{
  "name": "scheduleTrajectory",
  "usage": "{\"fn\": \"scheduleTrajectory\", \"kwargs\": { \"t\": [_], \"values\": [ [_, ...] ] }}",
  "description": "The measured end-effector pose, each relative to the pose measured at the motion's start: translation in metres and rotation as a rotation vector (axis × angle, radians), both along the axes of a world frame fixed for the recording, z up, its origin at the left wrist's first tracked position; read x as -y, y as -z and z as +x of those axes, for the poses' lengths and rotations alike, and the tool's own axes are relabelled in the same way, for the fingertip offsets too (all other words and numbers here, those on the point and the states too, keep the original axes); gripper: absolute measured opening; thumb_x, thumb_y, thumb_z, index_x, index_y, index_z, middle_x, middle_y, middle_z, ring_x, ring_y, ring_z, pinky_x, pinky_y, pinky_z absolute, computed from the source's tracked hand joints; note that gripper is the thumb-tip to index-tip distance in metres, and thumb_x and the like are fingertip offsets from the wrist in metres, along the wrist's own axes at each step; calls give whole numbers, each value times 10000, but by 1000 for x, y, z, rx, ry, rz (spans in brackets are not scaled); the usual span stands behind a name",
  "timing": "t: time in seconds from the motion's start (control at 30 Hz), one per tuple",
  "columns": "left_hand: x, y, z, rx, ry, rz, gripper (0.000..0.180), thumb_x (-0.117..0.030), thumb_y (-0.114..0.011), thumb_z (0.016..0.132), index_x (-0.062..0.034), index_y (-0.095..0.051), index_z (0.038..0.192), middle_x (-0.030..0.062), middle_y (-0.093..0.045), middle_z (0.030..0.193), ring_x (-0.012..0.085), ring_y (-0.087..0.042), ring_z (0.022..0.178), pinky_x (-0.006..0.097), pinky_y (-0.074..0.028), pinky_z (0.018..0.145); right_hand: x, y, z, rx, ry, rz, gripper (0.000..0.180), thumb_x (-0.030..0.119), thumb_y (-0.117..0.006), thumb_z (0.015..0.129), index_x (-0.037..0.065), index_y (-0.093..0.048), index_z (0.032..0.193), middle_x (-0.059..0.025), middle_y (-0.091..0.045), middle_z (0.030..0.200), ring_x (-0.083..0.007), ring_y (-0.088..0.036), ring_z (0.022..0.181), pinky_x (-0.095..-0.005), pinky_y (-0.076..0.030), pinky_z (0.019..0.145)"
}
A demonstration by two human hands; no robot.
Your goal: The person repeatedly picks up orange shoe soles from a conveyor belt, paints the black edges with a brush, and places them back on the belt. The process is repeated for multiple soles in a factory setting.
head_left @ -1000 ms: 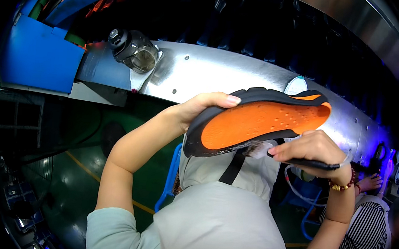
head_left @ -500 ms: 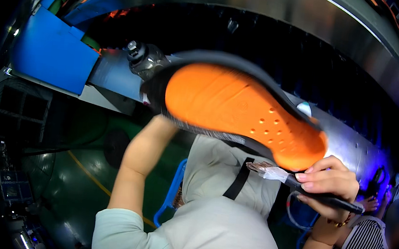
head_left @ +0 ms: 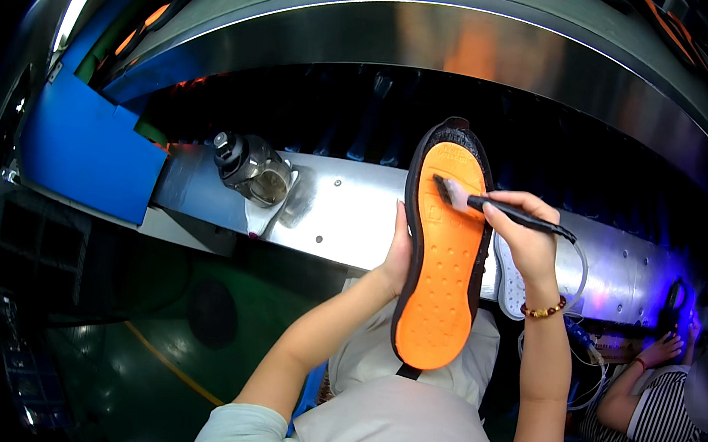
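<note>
Plainly, the left grip (head_left: 401,250) clasps an orange-and-black sole (head_left: 441,291) while the right grip (head_left: 531,244) pinches a brush (head_left: 477,203).

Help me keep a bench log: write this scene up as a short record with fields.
Left hand: holds the orange-and-black sole by its left edge
Right hand: grips a black-handled brush
Bristles: at the upper part of the orange face; contact unclear
Sole position: upright in view, orange face toward the camera
Bottle: on the left part of the metal shelf
Nearby: another person in stripes, far right
</note>
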State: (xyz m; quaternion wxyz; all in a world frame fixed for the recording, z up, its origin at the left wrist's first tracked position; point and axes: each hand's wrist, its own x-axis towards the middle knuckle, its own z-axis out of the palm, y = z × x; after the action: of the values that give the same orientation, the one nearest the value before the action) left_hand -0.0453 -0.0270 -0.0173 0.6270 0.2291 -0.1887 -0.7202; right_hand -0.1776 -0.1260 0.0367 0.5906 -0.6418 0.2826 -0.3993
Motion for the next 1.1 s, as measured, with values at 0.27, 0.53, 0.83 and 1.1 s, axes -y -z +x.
{"fn": "scheduleTrajectory", "kwargs": {
  "t": [0.27, 0.53, 0.83, 1.1],
  "values": [
    [-5, 1, 11, -21, -234, 62, 862, -724, -56, 748, -89, -334, 1261, 101, -467, 1180, 212, -491, 1039, 357, -411, 875, -61, 8, -4, -172, -94, -847, 118, 33, -634, 622, 42, -600, 735, -81, -603, 712, -233, -587, 651, -293, -455, 581],
    [-18, -24, 3, -31, -250, 6, 881, -734, -74, 735, -86, -293, 1291, 124, -447, 1210, 244, -472, 1075, 365, -391, 909, -34, -36, -36, -29, -303, -309, 149, -2, -645, 677, 18, -636, 824, -87, -632, 808, -154, -610, 743, -252, -485, 655],
    [-18, -28, 2, 83, -272, -64, 865, -754, -163, 724, -135, -221, 1325, 121, -343, 1302, 289, -400, 1143, 410, -355, 946, -39, -41, -28, 63, -653, -299, 155, 35, -661, 675, 23, -645, 829, -103, -638, 795, -167, -608, 756, -245, -470, 663],
    [-5, -32, 19, 28, -440, -191, 957, -802, -180, 668, -93, -231, 1309, 216, -401, 1215, 353, -446, 1073, 450, -378, 905, -46, -37, -33, 70, -663, -390, 168, -5, -668, 645, 26, -641, 808, -104, -639, 819, -193, -612, 797, -296, -475, 748]
  ]
}}
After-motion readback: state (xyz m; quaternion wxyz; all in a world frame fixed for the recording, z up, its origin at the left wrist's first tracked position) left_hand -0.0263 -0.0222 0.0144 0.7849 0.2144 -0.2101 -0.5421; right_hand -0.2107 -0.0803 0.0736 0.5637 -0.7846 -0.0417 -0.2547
